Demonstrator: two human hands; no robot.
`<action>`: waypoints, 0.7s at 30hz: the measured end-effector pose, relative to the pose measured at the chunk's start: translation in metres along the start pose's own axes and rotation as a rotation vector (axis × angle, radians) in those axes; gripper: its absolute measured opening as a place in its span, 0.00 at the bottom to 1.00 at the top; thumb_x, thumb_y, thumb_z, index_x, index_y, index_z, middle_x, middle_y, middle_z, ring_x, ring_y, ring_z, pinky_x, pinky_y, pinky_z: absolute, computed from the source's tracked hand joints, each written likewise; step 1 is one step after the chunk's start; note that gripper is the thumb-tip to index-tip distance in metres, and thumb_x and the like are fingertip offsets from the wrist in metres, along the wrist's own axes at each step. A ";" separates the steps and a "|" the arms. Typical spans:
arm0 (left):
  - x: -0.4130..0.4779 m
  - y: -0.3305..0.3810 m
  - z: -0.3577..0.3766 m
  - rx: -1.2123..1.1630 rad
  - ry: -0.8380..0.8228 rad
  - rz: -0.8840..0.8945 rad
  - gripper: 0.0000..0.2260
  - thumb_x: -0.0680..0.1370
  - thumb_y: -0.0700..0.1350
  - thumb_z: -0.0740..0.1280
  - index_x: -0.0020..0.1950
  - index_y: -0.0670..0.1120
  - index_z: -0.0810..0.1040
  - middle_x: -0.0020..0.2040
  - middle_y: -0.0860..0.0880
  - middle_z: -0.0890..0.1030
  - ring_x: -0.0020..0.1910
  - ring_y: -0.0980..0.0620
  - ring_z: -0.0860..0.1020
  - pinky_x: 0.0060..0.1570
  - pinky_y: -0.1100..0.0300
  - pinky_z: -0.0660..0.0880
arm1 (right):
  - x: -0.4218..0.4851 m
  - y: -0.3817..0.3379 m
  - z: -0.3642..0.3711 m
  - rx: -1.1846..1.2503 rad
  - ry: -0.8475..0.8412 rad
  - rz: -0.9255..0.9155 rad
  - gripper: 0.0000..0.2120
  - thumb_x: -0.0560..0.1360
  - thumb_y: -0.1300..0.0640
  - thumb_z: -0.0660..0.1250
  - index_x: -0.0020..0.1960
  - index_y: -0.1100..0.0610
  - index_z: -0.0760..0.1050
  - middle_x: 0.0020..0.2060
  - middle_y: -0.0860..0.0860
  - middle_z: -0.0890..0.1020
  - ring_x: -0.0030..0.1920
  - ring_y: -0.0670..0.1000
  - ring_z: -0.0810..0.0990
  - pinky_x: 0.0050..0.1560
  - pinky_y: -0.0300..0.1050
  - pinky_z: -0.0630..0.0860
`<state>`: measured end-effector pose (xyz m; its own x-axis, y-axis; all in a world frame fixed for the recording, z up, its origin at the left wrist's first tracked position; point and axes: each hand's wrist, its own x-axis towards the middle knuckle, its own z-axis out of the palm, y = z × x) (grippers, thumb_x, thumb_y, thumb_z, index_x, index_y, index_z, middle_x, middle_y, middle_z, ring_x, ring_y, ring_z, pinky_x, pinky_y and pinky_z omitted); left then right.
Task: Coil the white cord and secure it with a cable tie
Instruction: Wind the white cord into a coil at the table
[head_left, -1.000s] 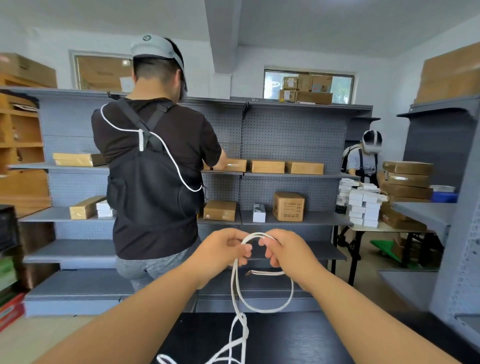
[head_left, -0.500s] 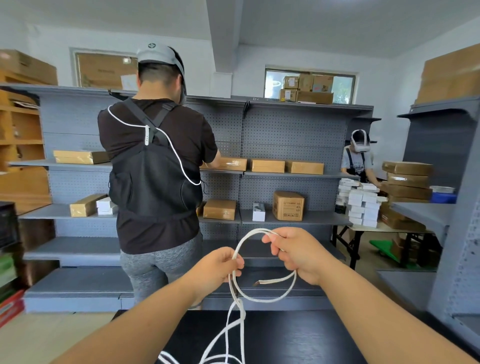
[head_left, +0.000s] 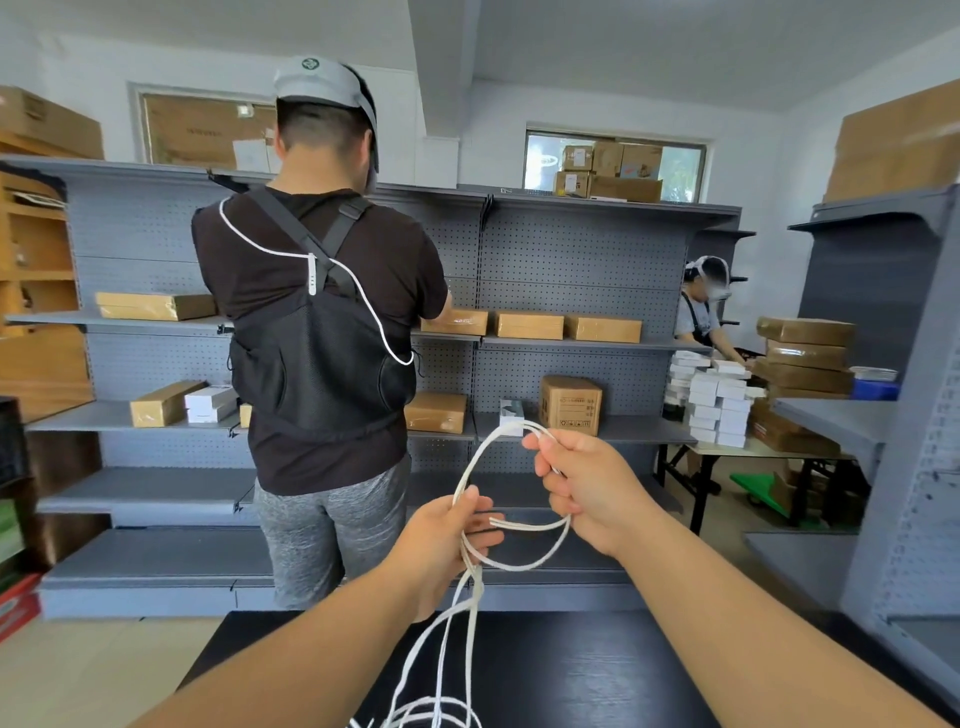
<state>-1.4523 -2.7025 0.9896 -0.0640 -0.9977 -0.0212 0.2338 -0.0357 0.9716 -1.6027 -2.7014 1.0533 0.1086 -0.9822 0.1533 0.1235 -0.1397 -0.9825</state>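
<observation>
The white cord (head_left: 480, 457) forms a loop held in the air between my two hands, above the black table (head_left: 571, 670). My left hand (head_left: 447, 545) pinches the loop's lower left side, where the strands cross. My right hand (head_left: 587, 488) grips the loop's upper right side, higher than the left. A free cord end pokes out between the hands. Loose strands hang from my left hand down to a pile at the table's near edge. No cable tie shows.
A person (head_left: 322, 332) in a black shirt stands just past the table, back turned, facing grey shelves (head_left: 571, 260) with brown boxes. Another person (head_left: 701, 312) works at a far-right table with white boxes (head_left: 717, 400). A grey shelf unit (head_left: 904, 415) stands right.
My hands have moved apart: the left dropped lower and the right stayed up, widening the loop. The person in front shifted slightly to the right.
</observation>
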 end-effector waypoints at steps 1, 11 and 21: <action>0.001 -0.001 0.002 -0.010 0.023 0.016 0.13 0.81 0.49 0.58 0.48 0.42 0.76 0.44 0.44 0.81 0.43 0.47 0.81 0.47 0.57 0.75 | 0.000 0.002 0.000 0.012 0.008 -0.004 0.10 0.80 0.60 0.57 0.46 0.59 0.76 0.31 0.51 0.70 0.20 0.41 0.61 0.18 0.32 0.56; -0.002 0.013 0.019 -0.270 0.177 0.198 0.13 0.82 0.45 0.56 0.40 0.43 0.71 0.29 0.48 0.69 0.28 0.51 0.79 0.41 0.56 0.78 | -0.004 0.012 0.011 0.063 0.134 -0.059 0.11 0.80 0.59 0.56 0.46 0.58 0.76 0.32 0.50 0.70 0.26 0.44 0.64 0.23 0.34 0.63; -0.015 0.050 0.010 0.019 0.064 0.228 0.06 0.78 0.39 0.55 0.42 0.43 0.68 0.25 0.51 0.60 0.20 0.55 0.58 0.22 0.62 0.62 | -0.008 0.009 0.014 0.051 0.117 0.057 0.07 0.80 0.62 0.56 0.54 0.58 0.71 0.44 0.57 0.77 0.35 0.51 0.76 0.38 0.43 0.78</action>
<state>-1.4488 -2.6891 1.0411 0.0503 -0.9814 0.1853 0.2165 0.1918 0.9573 -1.5886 -2.6927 1.0452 0.0013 -0.9967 0.0807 0.1707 -0.0793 -0.9821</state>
